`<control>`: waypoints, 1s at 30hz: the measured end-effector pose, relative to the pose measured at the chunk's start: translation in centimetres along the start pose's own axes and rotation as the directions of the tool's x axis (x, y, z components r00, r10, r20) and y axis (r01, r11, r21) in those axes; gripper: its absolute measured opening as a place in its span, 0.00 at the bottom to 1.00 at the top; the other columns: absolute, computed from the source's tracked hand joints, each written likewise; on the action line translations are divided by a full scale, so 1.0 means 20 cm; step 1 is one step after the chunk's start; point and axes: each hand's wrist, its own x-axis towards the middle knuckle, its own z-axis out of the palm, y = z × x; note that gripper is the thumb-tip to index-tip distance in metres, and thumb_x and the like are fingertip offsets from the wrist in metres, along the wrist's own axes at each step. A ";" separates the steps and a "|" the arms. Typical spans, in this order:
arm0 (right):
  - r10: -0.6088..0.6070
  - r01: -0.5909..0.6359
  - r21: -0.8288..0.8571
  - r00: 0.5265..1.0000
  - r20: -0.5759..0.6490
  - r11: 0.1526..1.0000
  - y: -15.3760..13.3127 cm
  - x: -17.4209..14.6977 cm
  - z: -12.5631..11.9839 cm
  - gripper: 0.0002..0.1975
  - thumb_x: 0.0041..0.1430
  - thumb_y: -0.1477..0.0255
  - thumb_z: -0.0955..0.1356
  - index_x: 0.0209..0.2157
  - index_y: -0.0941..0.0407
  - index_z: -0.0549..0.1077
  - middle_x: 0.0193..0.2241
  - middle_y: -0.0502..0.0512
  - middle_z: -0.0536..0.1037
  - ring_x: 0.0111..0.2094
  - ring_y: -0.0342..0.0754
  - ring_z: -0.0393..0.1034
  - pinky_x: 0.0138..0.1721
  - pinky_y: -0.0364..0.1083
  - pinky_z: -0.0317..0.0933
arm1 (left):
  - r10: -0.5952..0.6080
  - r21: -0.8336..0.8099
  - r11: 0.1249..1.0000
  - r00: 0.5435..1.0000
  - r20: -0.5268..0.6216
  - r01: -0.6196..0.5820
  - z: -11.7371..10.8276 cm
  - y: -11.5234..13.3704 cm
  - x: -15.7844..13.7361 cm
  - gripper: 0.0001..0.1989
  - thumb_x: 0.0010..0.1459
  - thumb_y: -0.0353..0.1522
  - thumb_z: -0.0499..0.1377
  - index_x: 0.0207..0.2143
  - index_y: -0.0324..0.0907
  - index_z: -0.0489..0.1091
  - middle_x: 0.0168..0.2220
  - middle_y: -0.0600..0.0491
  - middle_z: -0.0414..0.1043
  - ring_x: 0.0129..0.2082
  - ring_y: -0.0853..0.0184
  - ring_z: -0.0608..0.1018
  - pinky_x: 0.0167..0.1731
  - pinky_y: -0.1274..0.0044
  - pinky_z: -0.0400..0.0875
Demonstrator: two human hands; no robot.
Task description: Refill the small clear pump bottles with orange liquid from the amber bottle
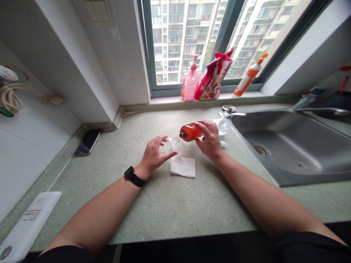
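My right hand is wrapped around an orange-red bottle. The bottle lies tilted almost level, its uncapped dark neck pointing left. Below and left of that neck stands a clear plastic cup, hard to make out against the counter. My left hand, with a black watch on the wrist, curves its thumb and fingers around the cup's left side. A folded white tissue lies on the counter just in front of the cup. Whether liquid is flowing from the bottle cannot be seen.
A steel sink is set in the speckled counter at right. Crumpled clear plastic lies behind my right hand. A phone and a white device lie left. A pink pump bottle stands on the sill.
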 end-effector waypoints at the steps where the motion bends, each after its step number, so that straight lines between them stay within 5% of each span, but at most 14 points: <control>1: -0.002 0.002 -0.006 1.000 0.000 1.000 0.00 0.00 0.00 0.38 0.56 0.80 0.70 0.66 0.39 0.67 0.60 0.58 0.74 0.66 0.69 0.65 0.69 0.76 0.55 | 0.001 0.001 1.000 1.000 0.000 -0.001 0.00 0.00 0.00 0.35 0.57 0.54 0.73 0.58 0.45 0.71 0.48 0.46 0.81 0.41 0.58 0.84 0.46 0.62 0.80; 16: -0.004 0.004 -0.019 1.000 0.029 1.000 0.00 0.00 -0.02 0.37 0.59 0.80 0.68 0.67 0.39 0.68 0.63 0.56 0.73 0.71 0.69 0.60 0.73 0.78 0.44 | -0.005 -0.010 1.000 1.000 0.018 0.005 0.00 0.00 0.00 0.35 0.57 0.54 0.73 0.58 0.46 0.71 0.49 0.46 0.81 0.41 0.58 0.83 0.46 0.62 0.80; 30: -0.097 0.094 -0.204 0.995 -0.004 0.974 -0.02 0.01 -0.05 0.35 0.58 0.80 0.70 0.66 0.45 0.68 0.62 0.60 0.73 0.70 0.66 0.62 0.73 0.75 0.49 | 0.028 0.016 0.999 1.000 0.001 -0.028 0.00 0.00 0.00 0.36 0.56 0.54 0.73 0.59 0.44 0.71 0.49 0.46 0.81 0.41 0.59 0.84 0.45 0.64 0.80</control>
